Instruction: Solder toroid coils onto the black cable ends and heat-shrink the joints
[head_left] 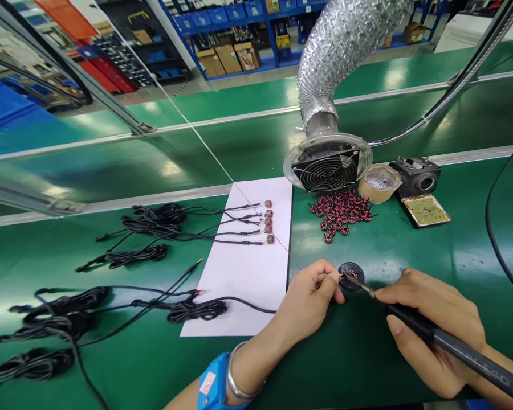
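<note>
My right hand (436, 330) grips the black handle of a soldering iron (414, 323). The iron's tip reaches a small red and black ring part (353, 275) on a round black holder (349, 283). Beside the holder, my left hand (312, 296) pinches the end of a black cable (256, 307), close to the iron's tip. Bits of coloured wire show at its fingertips, and whether they touch the ring I cannot tell. A blue wrist strap (216, 382) and a metal bangle (235, 373) circle the left wrist.
Behind the holder lies a pile of red ring parts (340, 210), under a fume extractor (329, 165). A tin (379, 182) and a sponge tray (427, 210) stand to its right. On the left, coiled black cables (68, 313) reach onto a white sheet (243, 267) with several small cylinders (268, 214).
</note>
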The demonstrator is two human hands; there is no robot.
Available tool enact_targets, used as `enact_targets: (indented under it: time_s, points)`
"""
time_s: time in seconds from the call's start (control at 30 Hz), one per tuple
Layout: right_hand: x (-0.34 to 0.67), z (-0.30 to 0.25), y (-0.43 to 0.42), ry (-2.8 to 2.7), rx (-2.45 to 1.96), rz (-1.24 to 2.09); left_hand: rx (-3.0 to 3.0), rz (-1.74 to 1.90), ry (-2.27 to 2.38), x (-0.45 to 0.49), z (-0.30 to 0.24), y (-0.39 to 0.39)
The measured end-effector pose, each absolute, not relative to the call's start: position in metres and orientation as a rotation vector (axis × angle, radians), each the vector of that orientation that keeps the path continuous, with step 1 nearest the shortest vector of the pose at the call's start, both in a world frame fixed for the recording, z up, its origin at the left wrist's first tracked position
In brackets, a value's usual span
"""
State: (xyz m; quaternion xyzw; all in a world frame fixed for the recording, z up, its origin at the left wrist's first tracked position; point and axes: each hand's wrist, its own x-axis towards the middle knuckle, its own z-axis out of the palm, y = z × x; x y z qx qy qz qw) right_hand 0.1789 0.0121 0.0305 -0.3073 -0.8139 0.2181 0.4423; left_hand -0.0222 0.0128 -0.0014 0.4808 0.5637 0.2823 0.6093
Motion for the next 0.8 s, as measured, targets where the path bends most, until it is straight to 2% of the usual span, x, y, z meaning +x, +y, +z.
enact_targets:
  time_s: [0.3, 0.53, 0.8]
  points:
    - [0.181, 0.031, 0.011, -1.976, -0.777, 0.546, 1.108, 0.650, 1.299, -0.022, 0.001, 0.011]
    - [0.181, 0.028, 0.020, -1.949, -0.787, 0.419, 1.094, 0.635, 1.297, -0.022, 0.001, 0.013]
    - [0.167, 0.007, 0.034, -2.138, -0.829, 0.517, 1.186, 0.590, 1.257, -0.024, 0.009, 0.010]
